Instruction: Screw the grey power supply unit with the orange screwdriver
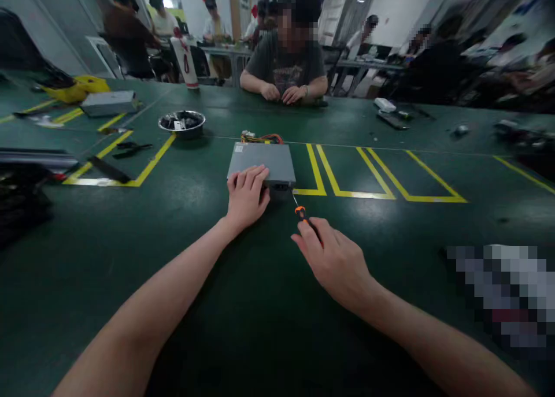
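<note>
A flat grey metal box (269, 159) with a white label lies on the green table, coloured cables coming out at its far side. My left hand (247, 197) rests on the box's near left part, its fingers over the top and near edge. In my right hand (332, 252) is an orange and black screwdriver (300, 213), whose thin shaft points at the box's near right corner, by a black socket. Whether the tip touches the box is too small to tell.
Behind the box at left stands a metal bowl (182, 124) of dark parts. Farther left lie another metal box (109, 103) and black tools. Yellow tape (364, 195) marks the table (208, 304). A person (284, 62) sits opposite, hands at the table edge.
</note>
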{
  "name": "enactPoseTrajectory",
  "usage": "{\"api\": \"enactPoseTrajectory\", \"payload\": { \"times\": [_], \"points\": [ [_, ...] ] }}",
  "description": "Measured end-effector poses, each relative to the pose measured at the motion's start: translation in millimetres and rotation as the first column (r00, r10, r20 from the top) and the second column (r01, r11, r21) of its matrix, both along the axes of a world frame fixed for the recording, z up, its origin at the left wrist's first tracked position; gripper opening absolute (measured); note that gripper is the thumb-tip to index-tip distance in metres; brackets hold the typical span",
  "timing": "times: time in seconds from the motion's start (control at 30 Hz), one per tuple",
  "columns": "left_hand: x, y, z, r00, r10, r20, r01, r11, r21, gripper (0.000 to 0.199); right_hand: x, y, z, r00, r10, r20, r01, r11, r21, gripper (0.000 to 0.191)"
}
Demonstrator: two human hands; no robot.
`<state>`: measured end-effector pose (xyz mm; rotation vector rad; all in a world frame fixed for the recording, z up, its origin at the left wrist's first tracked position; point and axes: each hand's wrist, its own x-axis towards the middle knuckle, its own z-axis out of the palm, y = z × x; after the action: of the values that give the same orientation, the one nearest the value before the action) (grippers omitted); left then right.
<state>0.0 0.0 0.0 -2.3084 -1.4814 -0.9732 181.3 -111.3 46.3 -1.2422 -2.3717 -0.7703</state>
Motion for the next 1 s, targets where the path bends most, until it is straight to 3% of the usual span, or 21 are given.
{"api": "enactPoseTrajectory", "payload": {
  "times": [0.13,0.33,0.47,0.67,0.9,1.0],
  "points": [
    [0.6,0.5,-0.9,1.000,-0.011,0.020,0.011,1.000,-0.003,0.039,-2.6,-6.5,-1.8,0.998,-0.036,0.051,0.039,0.996,-0.075,0.021],
    [0.0,0.6,-1.0,1.000,-0.020,0.022,0.020,1.000,0.007,0.039,0.4,-3.7,3.1,0.999,-0.038,0.010,0.038,0.999,-0.038,0.021],
    [-0.3,0.8,-0.8,0.999,-0.023,0.028,0.023,1.000,0.005,0.039,-2.7,-5.6,5.3,0.998,-0.036,0.059,0.041,0.996,-0.079,0.027],
    [-0.2,0.3,-0.2,1.000,-0.019,0.025,0.019,1.000,0.002,0.040,-1.0,-3.2,4.2,0.984,0.096,0.151,-0.091,0.995,-0.042,0.024],
    [0.1,0.4,-0.7,0.999,-0.024,0.030,0.024,1.000,0.001,0.039,-1.1,-4.7,3.1,0.995,0.003,0.098,0.004,0.997,-0.074,0.020],
    [-0.4,0.5,-0.6,0.999,-0.023,0.027,0.023,1.000,0.002,0.040,-2.3,-4.3,2.0,0.995,-0.011,0.095,0.013,1.000,-0.017,0.020]
  ]
}}
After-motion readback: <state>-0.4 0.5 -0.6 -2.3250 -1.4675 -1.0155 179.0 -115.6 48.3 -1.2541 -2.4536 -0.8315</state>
